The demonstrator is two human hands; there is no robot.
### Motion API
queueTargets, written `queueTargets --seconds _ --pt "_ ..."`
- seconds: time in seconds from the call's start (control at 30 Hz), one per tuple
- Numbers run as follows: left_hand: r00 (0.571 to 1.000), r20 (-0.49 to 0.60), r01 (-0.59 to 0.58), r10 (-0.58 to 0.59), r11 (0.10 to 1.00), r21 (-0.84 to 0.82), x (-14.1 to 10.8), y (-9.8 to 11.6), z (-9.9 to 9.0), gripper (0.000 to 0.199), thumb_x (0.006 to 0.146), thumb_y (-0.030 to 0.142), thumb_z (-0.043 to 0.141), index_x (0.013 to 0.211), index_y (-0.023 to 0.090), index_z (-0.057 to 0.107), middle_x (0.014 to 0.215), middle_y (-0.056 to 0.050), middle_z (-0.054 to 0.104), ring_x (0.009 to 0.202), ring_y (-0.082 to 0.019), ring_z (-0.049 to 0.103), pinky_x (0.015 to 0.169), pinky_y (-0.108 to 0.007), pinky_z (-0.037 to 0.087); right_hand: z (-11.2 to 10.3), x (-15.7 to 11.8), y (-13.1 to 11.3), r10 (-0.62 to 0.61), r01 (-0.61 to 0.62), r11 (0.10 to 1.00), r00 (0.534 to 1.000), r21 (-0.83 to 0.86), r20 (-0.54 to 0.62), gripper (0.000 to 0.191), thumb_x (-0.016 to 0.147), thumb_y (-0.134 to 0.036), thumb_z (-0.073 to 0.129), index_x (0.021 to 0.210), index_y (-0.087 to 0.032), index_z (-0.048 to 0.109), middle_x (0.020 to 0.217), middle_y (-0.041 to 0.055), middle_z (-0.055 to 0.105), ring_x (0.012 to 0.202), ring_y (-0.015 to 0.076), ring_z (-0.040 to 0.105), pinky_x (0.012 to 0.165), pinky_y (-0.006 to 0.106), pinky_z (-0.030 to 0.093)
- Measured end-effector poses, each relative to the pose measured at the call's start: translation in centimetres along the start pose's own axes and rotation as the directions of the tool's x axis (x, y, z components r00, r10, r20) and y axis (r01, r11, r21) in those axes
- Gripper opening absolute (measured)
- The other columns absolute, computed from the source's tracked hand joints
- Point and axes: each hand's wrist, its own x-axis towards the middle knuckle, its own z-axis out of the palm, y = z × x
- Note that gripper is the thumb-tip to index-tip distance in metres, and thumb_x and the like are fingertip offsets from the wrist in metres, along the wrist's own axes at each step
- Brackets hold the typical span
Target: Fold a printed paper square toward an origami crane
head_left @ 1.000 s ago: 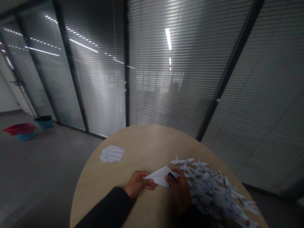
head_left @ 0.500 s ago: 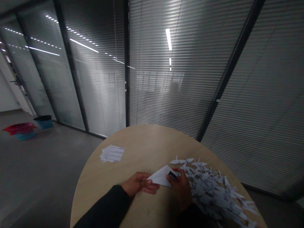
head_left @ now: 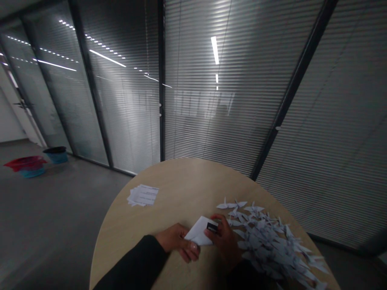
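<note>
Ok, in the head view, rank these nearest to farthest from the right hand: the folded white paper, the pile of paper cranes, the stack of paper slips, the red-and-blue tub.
From the right hand:
1. Folded white paper: in that hand, at its left.
2. Pile of paper cranes: on the table, just right.
3. Stack of paper slips: far left of the table.
4. Red-and-blue tub: on the floor, far left.

On a round pale-wood table (head_left: 178,185), the left hand (head_left: 178,241) and right hand (head_left: 223,241) grip a folded white paper triangle (head_left: 198,233) with a small black object (head_left: 212,227) on it, just beside a heap of white origami cranes (head_left: 266,241) at the right edge.
</note>
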Motion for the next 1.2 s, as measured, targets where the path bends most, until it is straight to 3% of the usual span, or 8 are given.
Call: queueTargets --seconds 0.17,0.57,0.87,1.2 --pt "0.998 0.031 0.061 -0.06 0.998 -0.02 1.0 -1.1 0.5 0.049 0.048 0.049 0.084 0.073 0.011 0.068 0.068 -0.008 0.069 0.065 -0.023 0.068 0.066 -0.039 0.053 0.2 -0.2 0.2 -0.101 0.101 0.99 0.995 -0.098 0.001 0.044 0.058 -0.037 0.068 0.096 -0.024 0.052 0.067 -0.0016 0.068 0.063 0.0209 0.065 0.056 0.028 0.051" --pt "0.993 -0.111 0.046 -0.048 0.999 -0.019 1.0 -1.0 1.5 0.056 0.043 0.059 0.081 0.066 0.011 0.065 0.062 -0.005 0.065 0.054 -0.017 0.063 0.06 -0.034 0.05 0.3 -0.4 0.3 -0.165 0.15 0.973 0.983 -0.176 -0.076 0.043 0.059 -0.033 0.069 0.1 -0.023 0.057 0.073 -0.0001 0.069 0.07 0.0215 0.066 0.061 0.029 0.053" --pt "0.991 -0.113 0.061 -0.066 0.997 -0.052 0.9 -0.5 1.7 0.051 0.041 0.051 0.085 0.066 0.01 0.068 0.067 -0.007 0.067 0.061 -0.018 0.065 0.069 -0.036 0.051 0.0 -0.3 -0.2 -0.136 0.134 0.977 0.991 -0.166 0.003 0.049 0.059 -0.032 0.068 0.105 -0.022 0.055 0.07 -0.0011 0.068 0.063 0.0202 0.065 0.057 0.028 0.052" --pt "0.989 -0.146 0.004 -0.013 0.998 -0.058 1.0 -0.5 2.0 0.055 0.044 0.056 0.083 0.067 0.008 0.069 0.065 -0.007 0.067 0.054 -0.015 0.062 0.062 -0.032 0.05 0.2 -0.5 -0.1 -0.144 0.136 0.972 0.989 -0.193 -0.03 0.055 0.057 -0.026 0.069 0.11 -0.022 0.056 0.074 0.0 0.069 0.068 0.0214 0.067 0.06 0.03 0.054"
